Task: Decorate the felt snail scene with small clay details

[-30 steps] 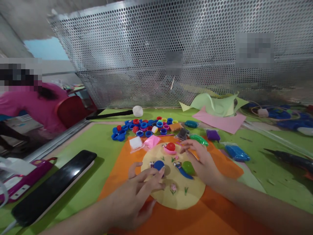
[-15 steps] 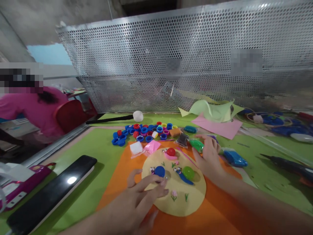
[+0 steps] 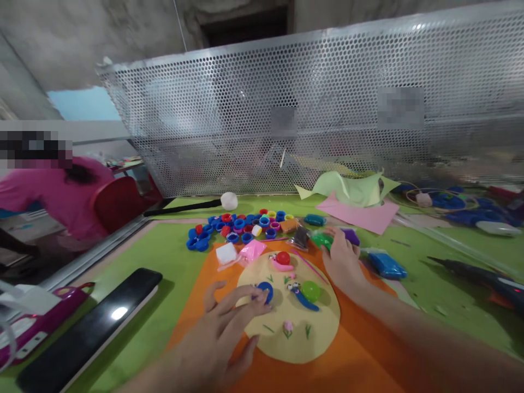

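A yellow round sheet (image 3: 295, 333) lies on an orange sheet (image 3: 360, 360) and carries a blue cap (image 3: 266, 291), a green cap (image 3: 311, 291), a red cap (image 3: 283, 257) and small clay figures. My left hand (image 3: 221, 341) rests with fingers spread at the round sheet's left edge, its fingertips just beside the blue cap. My right hand (image 3: 341, 261) reaches past the sheet's far right edge, fingers curled over a green clay packet (image 3: 320, 240), with a purple clay packet (image 3: 352, 236) touching it.
Several coloured bottle caps (image 3: 237, 226) are heaped behind the sheets, near a white block (image 3: 226, 252) and a pink packet (image 3: 252, 250). A blue clay packet (image 3: 385, 265), pink paper (image 3: 354, 213) and glue gun (image 3: 483, 273) lie right. A black flat device (image 3: 90, 327) lies left. A person in pink (image 3: 49, 191) sits beyond the perforated metal screen (image 3: 311, 109).
My right hand left the yellow sheet and went back and right to the green clay packet. My left hand stayed by the blue cap. The camera tilted up slightly.
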`<control>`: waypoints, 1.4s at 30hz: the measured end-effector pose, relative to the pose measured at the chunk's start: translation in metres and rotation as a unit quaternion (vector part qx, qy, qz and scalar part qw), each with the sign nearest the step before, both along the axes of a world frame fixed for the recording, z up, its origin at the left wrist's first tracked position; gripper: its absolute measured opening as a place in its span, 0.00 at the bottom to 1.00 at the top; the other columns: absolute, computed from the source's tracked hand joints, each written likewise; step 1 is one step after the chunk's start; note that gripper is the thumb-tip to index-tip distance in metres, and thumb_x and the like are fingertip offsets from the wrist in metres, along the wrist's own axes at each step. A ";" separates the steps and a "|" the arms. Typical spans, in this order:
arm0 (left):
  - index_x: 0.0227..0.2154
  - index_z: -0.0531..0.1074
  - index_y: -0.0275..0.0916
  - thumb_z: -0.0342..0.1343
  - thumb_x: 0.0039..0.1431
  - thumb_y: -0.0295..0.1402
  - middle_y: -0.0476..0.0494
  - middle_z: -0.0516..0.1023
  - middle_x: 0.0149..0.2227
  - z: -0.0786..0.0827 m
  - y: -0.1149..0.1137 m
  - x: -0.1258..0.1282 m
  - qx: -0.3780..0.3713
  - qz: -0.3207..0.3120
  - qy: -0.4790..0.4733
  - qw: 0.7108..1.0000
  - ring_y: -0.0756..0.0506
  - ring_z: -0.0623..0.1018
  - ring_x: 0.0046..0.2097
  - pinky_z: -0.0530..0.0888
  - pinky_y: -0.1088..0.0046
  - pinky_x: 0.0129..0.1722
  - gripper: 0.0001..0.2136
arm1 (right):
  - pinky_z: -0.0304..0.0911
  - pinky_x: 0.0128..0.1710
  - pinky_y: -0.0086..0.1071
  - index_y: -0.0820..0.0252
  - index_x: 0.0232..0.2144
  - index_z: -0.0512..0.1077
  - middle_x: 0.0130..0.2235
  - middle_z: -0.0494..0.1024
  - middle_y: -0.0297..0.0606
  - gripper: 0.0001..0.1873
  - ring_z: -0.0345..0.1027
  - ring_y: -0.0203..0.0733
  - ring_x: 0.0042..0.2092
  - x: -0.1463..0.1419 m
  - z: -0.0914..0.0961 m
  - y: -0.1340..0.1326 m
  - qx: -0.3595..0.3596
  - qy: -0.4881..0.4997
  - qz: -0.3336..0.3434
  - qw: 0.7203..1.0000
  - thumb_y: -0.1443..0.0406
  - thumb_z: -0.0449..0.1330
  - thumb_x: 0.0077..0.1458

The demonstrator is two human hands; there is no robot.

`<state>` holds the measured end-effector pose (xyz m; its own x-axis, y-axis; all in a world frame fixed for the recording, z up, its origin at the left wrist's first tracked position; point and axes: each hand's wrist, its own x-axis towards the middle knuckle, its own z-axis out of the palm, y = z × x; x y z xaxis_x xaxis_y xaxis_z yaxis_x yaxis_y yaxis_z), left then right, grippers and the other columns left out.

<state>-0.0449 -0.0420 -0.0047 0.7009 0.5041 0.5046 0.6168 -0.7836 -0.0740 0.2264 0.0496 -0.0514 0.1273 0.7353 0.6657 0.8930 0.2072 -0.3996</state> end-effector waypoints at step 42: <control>0.60 0.25 0.37 0.50 0.59 0.36 0.50 0.80 0.29 0.021 0.008 0.035 -0.078 0.076 -0.247 0.963 0.39 0.73 0.43 0.60 0.49 0.46 0.39 | 0.59 0.46 0.44 0.58 0.48 0.59 0.48 0.71 0.45 0.22 0.63 0.45 0.49 -0.037 0.022 -0.069 0.158 -0.068 0.391 0.904 0.78 0.49 0.52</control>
<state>-0.0098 -0.0339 0.0160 0.3072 0.6789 0.6669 0.6557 -0.6589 0.3687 0.1891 -0.0195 -0.0298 -0.4490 0.3356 0.8281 0.4606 0.8811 -0.1073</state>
